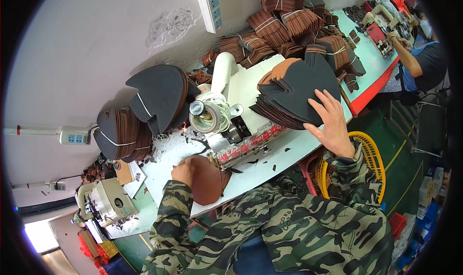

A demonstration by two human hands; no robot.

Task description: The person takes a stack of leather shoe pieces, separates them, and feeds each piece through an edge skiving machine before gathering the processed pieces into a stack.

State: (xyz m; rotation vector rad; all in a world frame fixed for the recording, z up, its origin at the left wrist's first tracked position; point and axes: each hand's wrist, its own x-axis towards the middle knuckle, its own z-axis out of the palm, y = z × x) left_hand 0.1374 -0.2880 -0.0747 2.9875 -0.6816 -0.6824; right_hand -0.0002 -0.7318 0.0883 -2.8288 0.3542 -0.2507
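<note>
My right hand (333,125) lies with spread fingers on the near right edge of a fanned stack of black-topped leather pieces (299,94). That stack rests on top of the white leather-working machine (241,108). Lower and to the left, my left hand (183,172) has its fingers closed at the left edge of some rounded brown leather pieces (207,183). These lie on the white table (161,166) beside the machine's working end. Part of their left side is hidden by the hand.
Tied bundles of dark leather pieces (159,94) lean on the wall at left; more brown bundles (275,26) are piled behind the machine. A yellow plastic basket (371,154) stands right of my knees. Another machine (108,202) is at far left. A co-worker (424,65) sits at far right.
</note>
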